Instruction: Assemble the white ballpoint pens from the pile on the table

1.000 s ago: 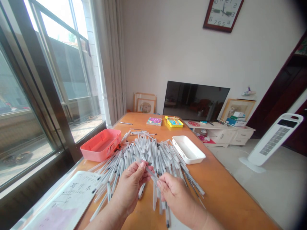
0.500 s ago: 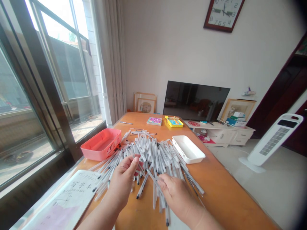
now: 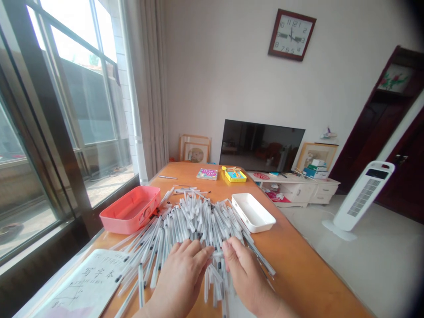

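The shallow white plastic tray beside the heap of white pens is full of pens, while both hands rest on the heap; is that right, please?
Not quite: the head view shows the shallow white plastic tray empty. It does lie beside the heap of white pens, and the left hand and right hand both rest on it.

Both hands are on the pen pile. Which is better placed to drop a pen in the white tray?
Right, probably. The right hand rests on the right side of the pen pile, with the white tray beyond it; the left hand sits nearer the pink box.
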A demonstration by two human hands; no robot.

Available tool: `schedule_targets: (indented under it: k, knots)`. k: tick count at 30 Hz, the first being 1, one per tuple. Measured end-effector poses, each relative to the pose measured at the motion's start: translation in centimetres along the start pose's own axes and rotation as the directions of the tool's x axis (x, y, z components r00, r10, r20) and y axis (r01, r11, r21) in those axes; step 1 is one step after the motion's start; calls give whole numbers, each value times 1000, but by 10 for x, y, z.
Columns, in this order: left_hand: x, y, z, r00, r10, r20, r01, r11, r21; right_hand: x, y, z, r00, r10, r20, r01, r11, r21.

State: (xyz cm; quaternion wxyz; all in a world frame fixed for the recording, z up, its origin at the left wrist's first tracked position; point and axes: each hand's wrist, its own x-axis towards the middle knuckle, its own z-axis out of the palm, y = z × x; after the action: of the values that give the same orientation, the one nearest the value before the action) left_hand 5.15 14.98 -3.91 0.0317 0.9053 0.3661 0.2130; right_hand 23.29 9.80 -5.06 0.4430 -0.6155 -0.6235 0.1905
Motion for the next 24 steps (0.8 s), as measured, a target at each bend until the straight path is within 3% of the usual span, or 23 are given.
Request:
schedule_targets:
  k: [7, 16, 20, 24]
  knots:
    - [2, -5, 6, 999, 33, 10, -33, 996, 83, 7, 5, -1, 999, 32, 42, -29, 997, -77]
    - [5, -14, 8, 992, 67, 102, -70, 997, 28, 11, -3, -4, 987, 43, 154, -27, 994, -108]
    - [6, -15, 8, 995, 65, 82, -68, 997, 40, 12, -3, -4, 981, 36, 189, -31, 999, -29]
    - [6, -14, 13, 996, 64, 60, -69, 994, 80, 13, 0, -4, 978, 109, 179, -96, 992, -79]
